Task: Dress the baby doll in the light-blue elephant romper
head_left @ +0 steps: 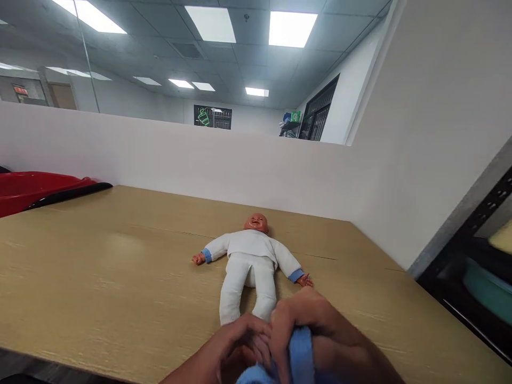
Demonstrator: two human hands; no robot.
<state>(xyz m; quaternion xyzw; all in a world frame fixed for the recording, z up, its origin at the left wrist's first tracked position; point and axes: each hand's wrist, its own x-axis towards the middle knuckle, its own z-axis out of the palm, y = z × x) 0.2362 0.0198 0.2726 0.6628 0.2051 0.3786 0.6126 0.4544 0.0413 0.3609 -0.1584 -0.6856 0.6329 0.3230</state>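
Note:
A baby doll [251, 245] lies on its back on the table, head towards the wall and arms spread. It wears a white long-sleeved top with blue cuffs, and its legs are white. Just in front of its feet, at the bottom of the view, a blue cloth garment [302, 353] is bunched between my hands. My right hand [320, 325] is closed on the garment, with a folded blue band showing beside its fingers. My left hand [244, 341] is curled against the right one, fingers closed on the cloth. The garment's lower part is cut off by the frame edge.
The wooden table [120, 277] meets a white wall [224, 165] with a large window above it. A red plastic tub [40, 186] with a black edge sits at the far left. At the right stands a black shelf rack [452, 272] holding a teal container [488, 290].

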